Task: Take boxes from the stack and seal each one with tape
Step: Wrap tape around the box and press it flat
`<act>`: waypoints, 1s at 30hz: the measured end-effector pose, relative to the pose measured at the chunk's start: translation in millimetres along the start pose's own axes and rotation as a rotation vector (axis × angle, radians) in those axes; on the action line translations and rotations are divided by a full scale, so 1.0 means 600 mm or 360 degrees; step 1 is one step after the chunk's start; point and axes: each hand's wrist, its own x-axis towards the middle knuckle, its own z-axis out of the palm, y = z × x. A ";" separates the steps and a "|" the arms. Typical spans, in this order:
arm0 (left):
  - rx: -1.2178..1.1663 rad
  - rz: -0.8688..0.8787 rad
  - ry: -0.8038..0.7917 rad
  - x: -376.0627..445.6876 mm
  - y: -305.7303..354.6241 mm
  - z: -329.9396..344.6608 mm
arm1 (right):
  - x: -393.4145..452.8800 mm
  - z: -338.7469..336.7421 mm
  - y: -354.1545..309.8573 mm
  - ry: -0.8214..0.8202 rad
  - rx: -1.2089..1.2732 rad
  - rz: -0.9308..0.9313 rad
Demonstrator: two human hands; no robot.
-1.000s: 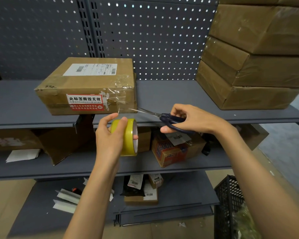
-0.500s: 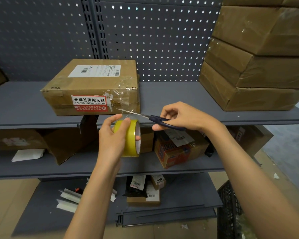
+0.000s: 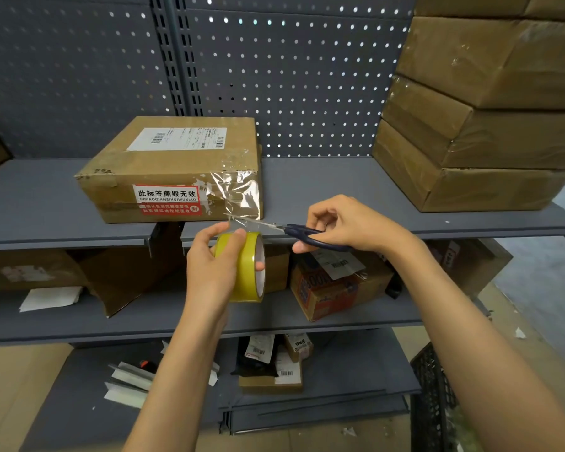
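We find the left hand (image 3: 214,272) gripping the yellow roll of clear tape (image 3: 247,267) just below the shelf edge, thumb and fingers curled round it, so the strip running up to the brown cardboard box w/ red label (image 3: 177,171) stays taut. The right hand (image 3: 346,223) grips the dark-handled scissors (image 3: 302,233), blades reaching left across that strip; in our judgement positioned to cut. The stack of brown taped boxes (image 3: 483,125) sits above and right of the right hand.

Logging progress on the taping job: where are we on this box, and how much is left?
Done: a clear tape strip is stuck over the box corner. In hand: the left hand holds the roll, and the right hand has the scissors at the strip, between box and roll. Left: the stack on the right; whether it's sealed can't be told.
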 end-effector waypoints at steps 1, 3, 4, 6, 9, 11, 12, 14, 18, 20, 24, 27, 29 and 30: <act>0.0002 -0.0011 -0.0003 0.000 -0.001 0.000 | -0.001 0.002 0.001 0.0001 0.0008 -0.0002; 0.0009 -0.0014 0.0004 -0.001 -0.003 -0.001 | -0.001 0.005 0.003 0.0001 0.0024 -0.0003; 0.0014 -0.0015 0.0009 -0.003 -0.005 -0.001 | -0.001 0.007 0.004 -0.0002 0.0020 -0.0002; 0.0006 -0.0017 0.0004 -0.006 -0.009 -0.002 | -0.002 0.014 0.007 -0.0013 0.0007 0.0001; 0.0003 -0.0020 0.0015 -0.011 -0.007 -0.005 | -0.002 0.023 0.007 -0.0014 0.0036 -0.0005; 0.0006 -0.0015 0.0062 -0.011 -0.003 -0.011 | -0.001 0.027 0.001 0.0029 0.0064 -0.0032; 0.0016 -0.0002 0.0086 -0.012 0.000 -0.015 | 0.000 0.028 -0.005 0.0055 0.0074 -0.0052; 0.0009 0.0034 0.0125 -0.013 0.003 -0.023 | 0.002 0.030 -0.019 0.0119 0.0097 -0.0114; -0.0002 0.0080 0.0187 -0.018 0.007 -0.039 | 0.011 0.034 -0.052 0.0308 0.0225 -0.0242; -0.0013 0.0076 0.0201 -0.019 0.009 -0.047 | 0.018 0.038 -0.065 0.0518 0.0332 -0.0256; -0.0065 0.0075 0.0218 -0.017 0.015 -0.059 | 0.030 0.038 -0.070 0.0942 0.0417 -0.0113; -0.0084 0.0072 0.0221 -0.018 0.023 -0.062 | 0.034 0.030 -0.051 0.1064 0.0319 0.0088; -0.0097 0.0069 0.0216 -0.017 0.025 -0.063 | 0.035 0.026 -0.034 0.1078 0.0236 0.0221; -0.0097 0.0072 0.0209 -0.016 0.026 -0.063 | 0.036 0.025 -0.026 0.1058 0.0202 0.0275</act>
